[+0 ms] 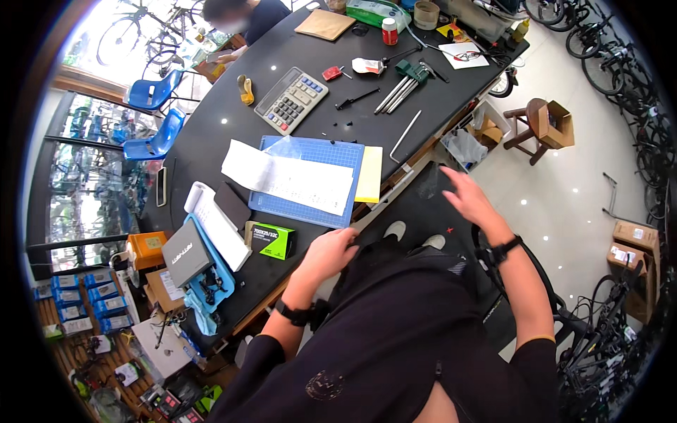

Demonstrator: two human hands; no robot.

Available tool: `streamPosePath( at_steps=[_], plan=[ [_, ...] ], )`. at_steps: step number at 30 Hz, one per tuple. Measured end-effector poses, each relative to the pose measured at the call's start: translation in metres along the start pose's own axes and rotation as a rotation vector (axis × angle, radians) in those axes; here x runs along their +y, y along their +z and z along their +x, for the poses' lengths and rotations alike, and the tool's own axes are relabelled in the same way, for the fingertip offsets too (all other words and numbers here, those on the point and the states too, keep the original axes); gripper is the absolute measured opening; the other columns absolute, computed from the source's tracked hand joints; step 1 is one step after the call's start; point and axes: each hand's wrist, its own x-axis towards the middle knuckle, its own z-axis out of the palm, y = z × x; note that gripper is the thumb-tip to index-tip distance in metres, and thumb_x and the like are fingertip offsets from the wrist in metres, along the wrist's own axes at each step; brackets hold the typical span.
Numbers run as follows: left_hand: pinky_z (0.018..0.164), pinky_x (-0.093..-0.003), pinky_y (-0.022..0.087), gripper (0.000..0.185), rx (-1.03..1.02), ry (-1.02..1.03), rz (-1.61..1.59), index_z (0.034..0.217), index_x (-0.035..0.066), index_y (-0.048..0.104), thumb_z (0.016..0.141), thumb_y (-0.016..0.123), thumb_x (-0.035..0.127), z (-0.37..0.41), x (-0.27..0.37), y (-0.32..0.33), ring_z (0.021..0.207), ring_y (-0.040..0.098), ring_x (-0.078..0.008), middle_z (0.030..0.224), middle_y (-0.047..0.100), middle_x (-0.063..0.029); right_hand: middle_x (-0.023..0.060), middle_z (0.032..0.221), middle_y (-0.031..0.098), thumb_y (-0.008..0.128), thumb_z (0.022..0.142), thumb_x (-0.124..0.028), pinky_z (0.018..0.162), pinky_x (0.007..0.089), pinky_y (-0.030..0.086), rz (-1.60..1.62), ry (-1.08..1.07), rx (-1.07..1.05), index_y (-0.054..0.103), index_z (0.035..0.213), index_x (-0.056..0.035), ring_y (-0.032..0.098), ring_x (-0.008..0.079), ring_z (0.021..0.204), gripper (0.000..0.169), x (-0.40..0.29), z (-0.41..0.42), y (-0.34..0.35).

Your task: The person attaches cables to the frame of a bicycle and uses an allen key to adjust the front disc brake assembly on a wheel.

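My left hand is over the near edge of the black table, close to the corner of a blue cutting mat; its fingers are loosely bent around nothing. Beyond the table edge, over the floor, my right hand is raised with fingers apart, holding nothing. Written papers lie on the mat, and a yellow pad is partly under it. A black and green inner tube box stands left of my left hand. A calculator, a hex key and a folding tool set lie farther back.
A person is at the table's far end. A wooden stool with an open carton stands at right, near an open bin. Bicycles line the right side. An orange box and a blue tray are at left.
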Motion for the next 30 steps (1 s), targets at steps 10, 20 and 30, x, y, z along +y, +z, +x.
streamPosePath(
  at_steps=[10, 20, 30],
  plan=[
    [0.080, -0.0450, 0.052, 0.026, 0.129, 0.001, -0.173, 0.110, 0.004, 0.063, 0.086, 0.068, 0.014, -0.030, -0.033, -0.006, 0.092, 0.065, -0.0382, 0.096, 0.068, -0.0170, 0.0044, 0.080, 0.059, 0.060, 0.080, -0.019, 0.064, 0.0351, 0.051, -0.957, -0.563, 0.142, 0.063, 0.075, -0.0129, 0.063, 0.0211, 0.077, 0.008, -0.023, 0.162, 0.067],
    [0.081, -0.0359, 0.055, 0.030, -0.112, 0.187, -0.197, 0.116, 0.000, 0.064, 0.087, 0.069, 0.006, 0.016, 0.000, -0.016, 0.089, 0.071, -0.0276, 0.097, 0.073, -0.0161, 0.0132, 0.075, 0.068, 0.061, 0.082, -0.014, 0.061, 0.0439, 0.056, -0.505, -0.162, 0.306, 0.067, 0.081, -0.0055, 0.070, 0.0328, 0.071, 0.011, -0.062, 0.145, 0.054],
    [0.082, -0.0350, 0.055, 0.030, -0.597, 0.650, 0.046, 0.116, 0.000, 0.064, 0.088, 0.069, 0.005, 0.088, 0.105, 0.049, 0.092, 0.070, -0.0283, 0.099, 0.071, -0.0166, 0.0220, 0.081, 0.067, 0.063, 0.075, -0.008, 0.068, 0.0520, 0.051, 0.078, 0.540, 0.390, 0.061, 0.091, -0.0011, 0.066, 0.0432, 0.083, 0.017, 0.002, -0.190, 0.026]
  ],
)
